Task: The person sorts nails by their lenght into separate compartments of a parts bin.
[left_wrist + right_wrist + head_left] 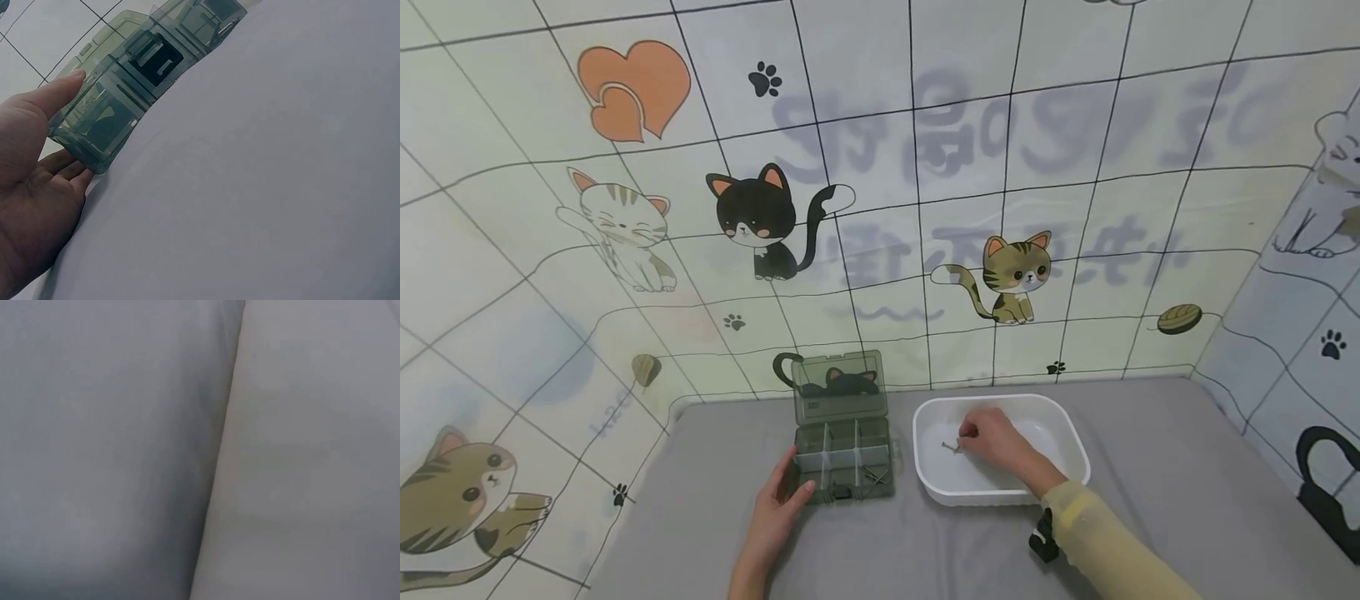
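Note:
My left hand (775, 508) grips the near left corner of a green see-through compartment box (842, 458), thumb over the front edge and fingers along the side. The box's lid (839, 392) stands raised at the back. Several thin metal screws (874, 475) lie in its near right compartment. In the left wrist view, the box's dark latch (159, 61) shows at the front. My right hand (996, 437) reaches into a white tray (928, 479), thumb and fingertips together on a small brassy screw (951, 447). The right wrist view shows no hand, only pale surfaces.
A grey cloth (910, 550) covers the table. Behind it rises a tiled-pattern sheet (880, 250) printed with cats. A small black object (1043, 537) sits by the right sleeve, and a black loop-shaped thing (1330, 492) is at the far right.

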Demonstrator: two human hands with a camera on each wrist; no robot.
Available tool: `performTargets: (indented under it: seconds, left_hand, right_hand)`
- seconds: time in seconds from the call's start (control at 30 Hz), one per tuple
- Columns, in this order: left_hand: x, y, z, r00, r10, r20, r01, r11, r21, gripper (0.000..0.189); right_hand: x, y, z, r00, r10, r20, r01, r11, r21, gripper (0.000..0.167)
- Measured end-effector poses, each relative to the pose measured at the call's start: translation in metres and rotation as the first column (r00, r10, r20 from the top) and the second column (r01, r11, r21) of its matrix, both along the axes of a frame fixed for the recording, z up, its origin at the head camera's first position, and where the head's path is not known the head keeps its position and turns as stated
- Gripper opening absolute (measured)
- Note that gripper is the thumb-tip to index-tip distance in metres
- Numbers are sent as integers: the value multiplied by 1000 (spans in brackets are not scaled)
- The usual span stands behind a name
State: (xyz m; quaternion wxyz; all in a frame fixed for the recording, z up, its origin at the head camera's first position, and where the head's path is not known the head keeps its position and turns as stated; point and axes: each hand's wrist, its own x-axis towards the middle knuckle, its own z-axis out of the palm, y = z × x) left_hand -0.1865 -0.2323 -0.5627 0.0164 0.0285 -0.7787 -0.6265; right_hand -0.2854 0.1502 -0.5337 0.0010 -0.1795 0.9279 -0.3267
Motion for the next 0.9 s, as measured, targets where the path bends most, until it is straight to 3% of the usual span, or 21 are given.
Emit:
performTargets:
  seconds: [0.27, 0.57, 0.9]
  left_hand:
    - [0, 0, -2, 1000, -1, -9, 1, 1000, 5, 75]
    - [0, 1, 0, 1000, -7, -12, 7, 1000, 9, 74]
    - [0, 1, -2, 1000, 0, -9, 0, 1000, 10, 72]
  right_hand:
    - [1, -3, 1, 993, -83, 78, 83, 997, 6, 9]
    - [1, -1, 0, 996, -69, 60, 66, 997, 46, 9]
    - [3, -2, 3, 994, -48, 95, 45, 999, 27, 11]
